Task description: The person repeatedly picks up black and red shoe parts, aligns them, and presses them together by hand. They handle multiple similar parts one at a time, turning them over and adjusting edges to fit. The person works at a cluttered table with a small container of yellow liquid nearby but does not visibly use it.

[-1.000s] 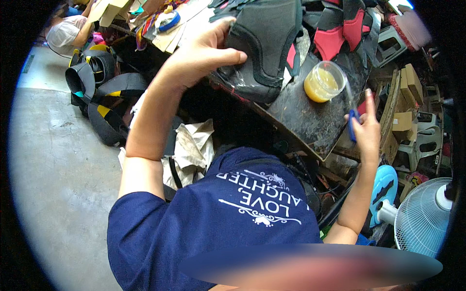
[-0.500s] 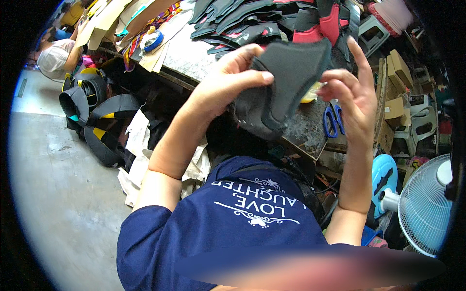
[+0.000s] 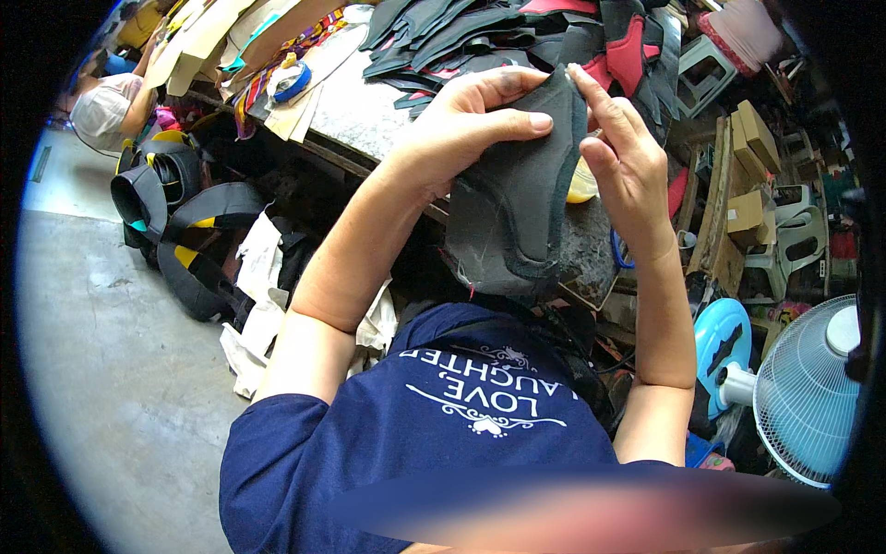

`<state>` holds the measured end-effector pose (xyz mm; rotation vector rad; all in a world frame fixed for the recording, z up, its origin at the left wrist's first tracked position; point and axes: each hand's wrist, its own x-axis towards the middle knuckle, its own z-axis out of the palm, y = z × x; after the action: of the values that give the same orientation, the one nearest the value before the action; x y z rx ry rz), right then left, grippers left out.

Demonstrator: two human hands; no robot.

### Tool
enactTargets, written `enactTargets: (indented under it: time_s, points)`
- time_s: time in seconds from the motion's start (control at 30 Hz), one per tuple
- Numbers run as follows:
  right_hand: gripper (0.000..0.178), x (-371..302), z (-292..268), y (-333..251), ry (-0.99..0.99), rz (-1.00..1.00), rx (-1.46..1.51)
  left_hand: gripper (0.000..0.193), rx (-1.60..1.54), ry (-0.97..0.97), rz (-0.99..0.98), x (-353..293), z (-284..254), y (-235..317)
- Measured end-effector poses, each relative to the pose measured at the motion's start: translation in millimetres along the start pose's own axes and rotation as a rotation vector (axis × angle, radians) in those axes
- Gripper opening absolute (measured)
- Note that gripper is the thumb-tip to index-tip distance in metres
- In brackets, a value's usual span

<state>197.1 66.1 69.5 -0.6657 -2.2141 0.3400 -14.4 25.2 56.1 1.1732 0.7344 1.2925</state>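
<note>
My left hand [image 3: 480,120] grips a black padded fabric piece, which looks like a shoe upper [image 3: 521,198], by its far edge, thumb on the near face. The piece hangs tilted in front of me, with a stitched curved seam and a small red thread end at its bottom. My right hand [image 3: 628,152] is at the far right corner of the piece, index fingertip touching its edge. The right thumb stands apart from that finger, and the other fingers are partly curled. Beyond, on the worktable [image 3: 355,115], lie several black and red cut pieces [image 3: 461,42].
A blue tape roll [image 3: 292,81] and cardboard sheets lie at the table's left. Black and yellow straps [image 3: 198,231] and white cloth [image 3: 254,319] are low on the left. At right stand a fan [image 3: 808,388], a blue stool [image 3: 724,346] and cardboard boxes [image 3: 748,217]. Another person [image 3: 101,111] sits far left.
The black piece has turned more upright and come slightly nearer. My right hand has moved left onto its far corner, and its raised index finger has come down to the edge.
</note>
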Motion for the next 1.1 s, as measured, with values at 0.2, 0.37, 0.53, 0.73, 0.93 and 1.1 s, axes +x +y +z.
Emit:
enactTargets:
  time_s: [0.2,0.37,0.53,0.73,0.93,1.1]
  points:
    - [0.058,-10.2,-12.9,-0.6,0.049,-0.158,0.062,0.050,-0.085,0.032,-0.076,0.2,-4.1,5.4]
    - [0.067,4.7,-14.7,4.6,0.105,-0.080,0.041,0.051,-0.052,-0.067,-0.024,1.1,2.4,2.1]
    - [0.079,-7.9,-1.5,0.1,-0.052,-0.190,0.134,0.052,-0.190,-0.042,-0.020,1.4,-2.5,2.0]
    - [0.079,-9.4,-2.3,13.9,0.074,-0.084,-0.036,0.053,-0.172,-0.134,-0.044,0.6,-2.3,-2.1]
    - [0.079,0.5,-9.4,12.8,0.183,-0.019,0.024,0.058,-0.023,-0.106,-0.041,-0.4,-0.6,3.2]
    - [0.079,-7.9,-13.1,8.2,-0.041,-0.087,0.048,0.052,0.092,-0.116,0.059,4.5,-1.6,0.7]
